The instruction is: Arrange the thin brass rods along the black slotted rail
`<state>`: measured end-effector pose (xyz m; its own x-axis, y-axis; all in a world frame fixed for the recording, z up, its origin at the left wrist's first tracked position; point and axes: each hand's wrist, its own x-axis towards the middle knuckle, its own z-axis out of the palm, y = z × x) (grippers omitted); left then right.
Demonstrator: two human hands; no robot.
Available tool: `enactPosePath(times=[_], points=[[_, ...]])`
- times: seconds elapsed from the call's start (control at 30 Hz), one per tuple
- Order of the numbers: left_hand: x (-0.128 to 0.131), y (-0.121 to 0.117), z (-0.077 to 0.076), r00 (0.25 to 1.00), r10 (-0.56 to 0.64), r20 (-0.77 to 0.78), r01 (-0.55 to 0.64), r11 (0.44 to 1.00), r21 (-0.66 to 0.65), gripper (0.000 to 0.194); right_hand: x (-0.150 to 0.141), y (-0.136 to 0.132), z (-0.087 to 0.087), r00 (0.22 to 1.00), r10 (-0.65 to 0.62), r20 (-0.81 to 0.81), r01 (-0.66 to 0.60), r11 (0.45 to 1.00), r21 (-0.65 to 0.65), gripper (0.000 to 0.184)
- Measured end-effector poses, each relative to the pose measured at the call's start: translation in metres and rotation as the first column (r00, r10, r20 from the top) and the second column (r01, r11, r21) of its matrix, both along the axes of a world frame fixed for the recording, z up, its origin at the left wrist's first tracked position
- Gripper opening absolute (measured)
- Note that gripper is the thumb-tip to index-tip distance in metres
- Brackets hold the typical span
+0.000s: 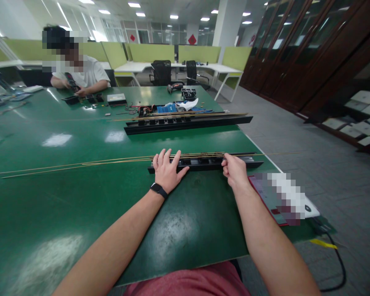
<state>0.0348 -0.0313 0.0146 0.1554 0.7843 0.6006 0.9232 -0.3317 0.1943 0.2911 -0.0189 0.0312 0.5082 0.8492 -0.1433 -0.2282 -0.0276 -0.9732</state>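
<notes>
A long black channel-shaped rail [203,167] lies across the green table in front of me, with small dark fittings inside. Several thin brass-coloured rods [120,160] run along its top and stick out far to the left; one also reaches past the right end. My left hand [167,168] rests flat over the left part of the rail and rods, fingers spread, a dark band on the wrist. Near the rail's right part, my right hand [235,168] is closed, thumb and forefinger pinched at a thin rod. Its fingertips partly hide what they grip.
Behind lies a second black rail [188,123] with rods, wires and a blue bundle [167,108]. A power drill [174,87] sits farther back. At right, a red-edged folder [263,193] lies by the table edge. Across the table, a person [80,74] handles a tool.
</notes>
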Motion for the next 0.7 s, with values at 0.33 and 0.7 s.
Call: enactPosePath(times=[0.33,0.7], points=[[-0.0004,0.0007,-0.0009,1.000,0.005,-0.016,-0.005,1.000,0.008,0.065,0.0000,0.0003,0.0005,0.999,-0.038,-0.016,0.038,0.999,0.003,0.028],[-0.0007,0.0006,-0.0011,1.000,0.004,-0.010,-0.004,1.000,0.008,0.065,-0.0004,-0.0008,0.0019,0.999,-0.027,-0.018,0.027,1.000,-0.007,0.027]])
